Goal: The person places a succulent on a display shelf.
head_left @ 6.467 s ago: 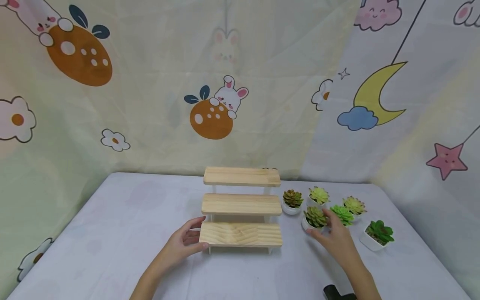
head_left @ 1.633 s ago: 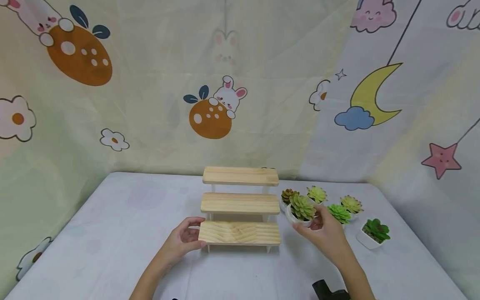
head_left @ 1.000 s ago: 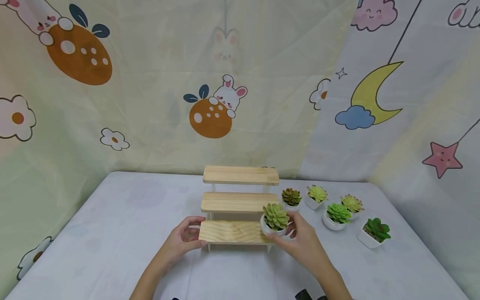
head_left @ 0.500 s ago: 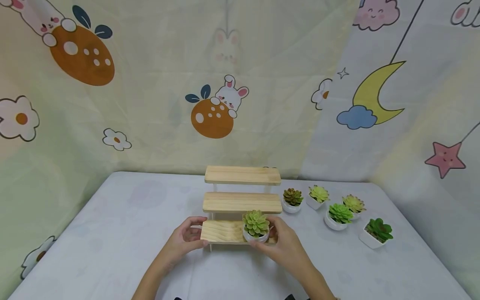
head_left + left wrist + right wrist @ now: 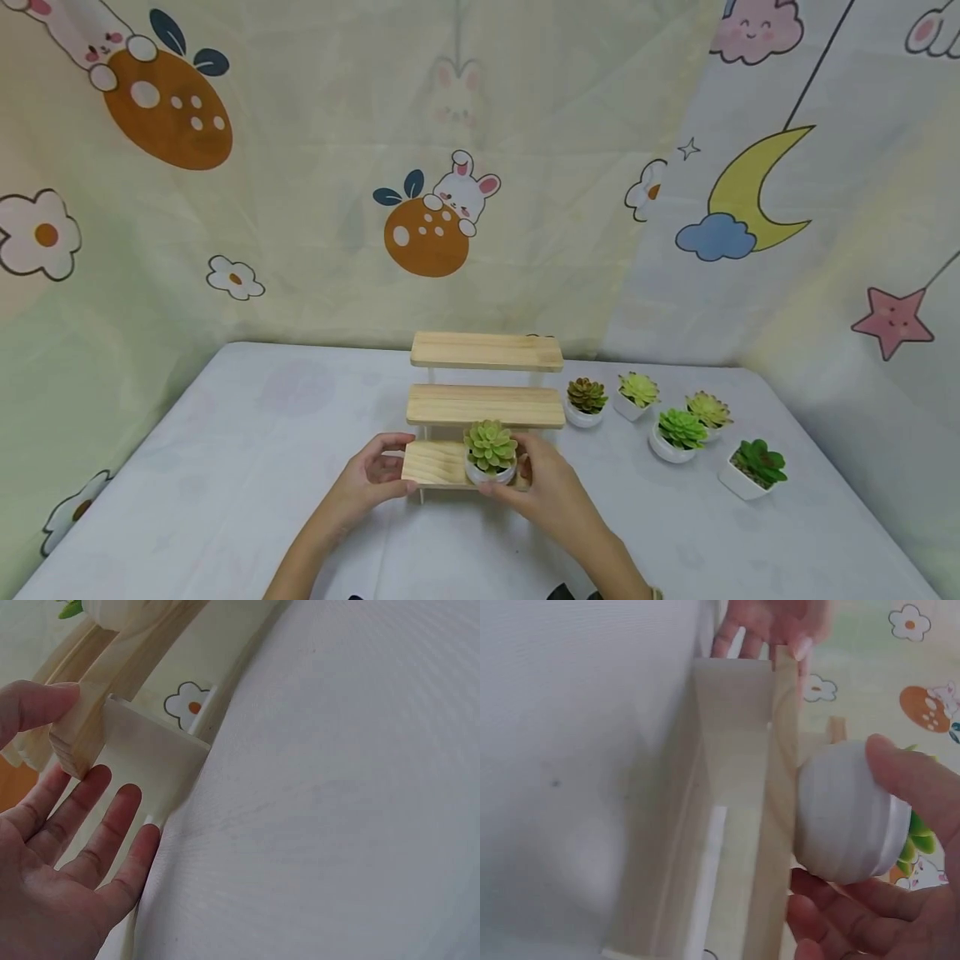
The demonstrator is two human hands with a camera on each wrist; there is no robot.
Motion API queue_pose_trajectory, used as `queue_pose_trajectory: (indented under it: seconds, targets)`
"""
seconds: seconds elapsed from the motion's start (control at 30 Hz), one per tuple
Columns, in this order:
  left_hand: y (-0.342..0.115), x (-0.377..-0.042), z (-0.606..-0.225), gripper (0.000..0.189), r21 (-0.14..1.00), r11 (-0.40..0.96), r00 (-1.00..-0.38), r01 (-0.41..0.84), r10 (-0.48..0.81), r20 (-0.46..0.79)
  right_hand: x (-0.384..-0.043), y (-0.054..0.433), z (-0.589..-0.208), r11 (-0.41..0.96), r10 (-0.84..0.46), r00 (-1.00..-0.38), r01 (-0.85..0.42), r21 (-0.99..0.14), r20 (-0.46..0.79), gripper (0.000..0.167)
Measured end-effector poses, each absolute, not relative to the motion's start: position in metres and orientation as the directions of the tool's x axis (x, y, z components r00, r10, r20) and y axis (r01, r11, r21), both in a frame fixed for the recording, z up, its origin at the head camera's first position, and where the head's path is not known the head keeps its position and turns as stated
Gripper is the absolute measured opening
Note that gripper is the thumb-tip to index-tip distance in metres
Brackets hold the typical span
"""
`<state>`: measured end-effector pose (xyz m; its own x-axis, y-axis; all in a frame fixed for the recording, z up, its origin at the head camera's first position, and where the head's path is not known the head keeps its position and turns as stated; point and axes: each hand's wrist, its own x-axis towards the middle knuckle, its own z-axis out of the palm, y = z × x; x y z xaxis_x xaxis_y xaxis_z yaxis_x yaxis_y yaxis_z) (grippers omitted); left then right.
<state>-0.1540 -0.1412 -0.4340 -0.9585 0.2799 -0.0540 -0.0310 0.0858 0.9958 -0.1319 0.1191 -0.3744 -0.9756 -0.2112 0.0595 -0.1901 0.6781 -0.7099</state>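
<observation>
A three-tier wooden display stand (image 5: 483, 406) with pale supports stands at the middle of the table. At the left end of its lowest shelf (image 5: 435, 463), my left hand (image 5: 367, 477) pinches the board, with the thumb (image 5: 45, 705) on one face and fingertips at the opposite edge. My right hand (image 5: 551, 487) holds a potted succulent (image 5: 490, 447) by its round white pot (image 5: 844, 814), thumb on one side and fingers on the other. The pot's base meets the lowest shelf near its centre. The shelf's right end is partly hidden behind this hand.
Right of the stand are several more potted succulents: a brownish one (image 5: 586, 402), two yellow-green ones at the back, a bright green one (image 5: 678, 433) and a dark green one (image 5: 756, 468) in a square pot. A printed cloth (image 5: 315, 208) hangs behind the white table (image 5: 225, 467).
My right hand has lifted the succulent from the group at the right, carried it left onto the lowest shelf, and shifted it along to about the centre. The left hand keeps its place.
</observation>
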Motion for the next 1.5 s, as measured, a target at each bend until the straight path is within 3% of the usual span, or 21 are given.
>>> queue_pose_trajectory:
  seconds: [0.53, 1.07, 1.5]
  targets:
    - [-0.141, -0.154, -0.434, 0.065, 0.998, 0.060, -0.950, -0.002, 0.310, -0.021, -0.140, 0.124, -0.360, 0.601, -0.412, -0.911, -0.295, -0.743, 0.028, 0.057]
    - [-0.140, -0.155, -0.432, 0.064, 0.998, 0.057, -0.947, 0.007, 0.320, -0.011, -0.139, 0.104, -0.376, 0.536, -0.338, -0.935, -0.283, -0.795, 0.105, 0.062]
    - [-0.140, -0.154, -0.432, 0.064, 0.999, 0.053, -0.947, 0.010, 0.321, -0.007, -0.138, 0.093, -0.386, 0.586, -0.265, -0.953, -0.279, -0.761, 0.145, 0.062]
